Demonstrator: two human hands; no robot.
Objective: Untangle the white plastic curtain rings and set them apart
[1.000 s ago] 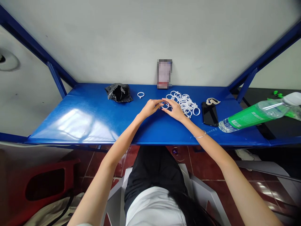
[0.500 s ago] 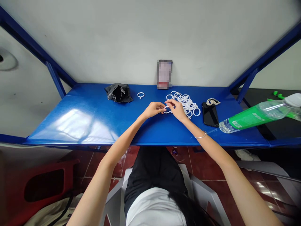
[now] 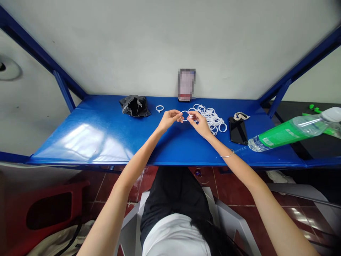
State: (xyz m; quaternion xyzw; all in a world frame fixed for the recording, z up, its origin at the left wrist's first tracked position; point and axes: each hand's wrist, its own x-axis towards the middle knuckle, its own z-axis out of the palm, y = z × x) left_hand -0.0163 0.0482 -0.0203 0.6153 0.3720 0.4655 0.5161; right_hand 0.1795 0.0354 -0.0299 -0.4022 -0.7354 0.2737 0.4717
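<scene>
Across the desk (image 3: pixel 186 151), left to right: a bag (image 3: pixel 144 110), a lone ring (image 3: pixel 159 110), a pile of rings (image 3: pixel 212 118), a flat phone (image 3: pixel 238 133) with a strap (image 3: pixel 241 116) on its far end, then a bottle (image 3: pixel 282 134). Behind the held ring (image 3: pixel 184 121), an upright device (image 3: pixel 186 85) stands at the wall (image 3: pixel 133 46). The held ring sits between left hand (image 3: pixel 169 120) and right hand (image 3: pixel 199 124), just left of the pile.
</scene>
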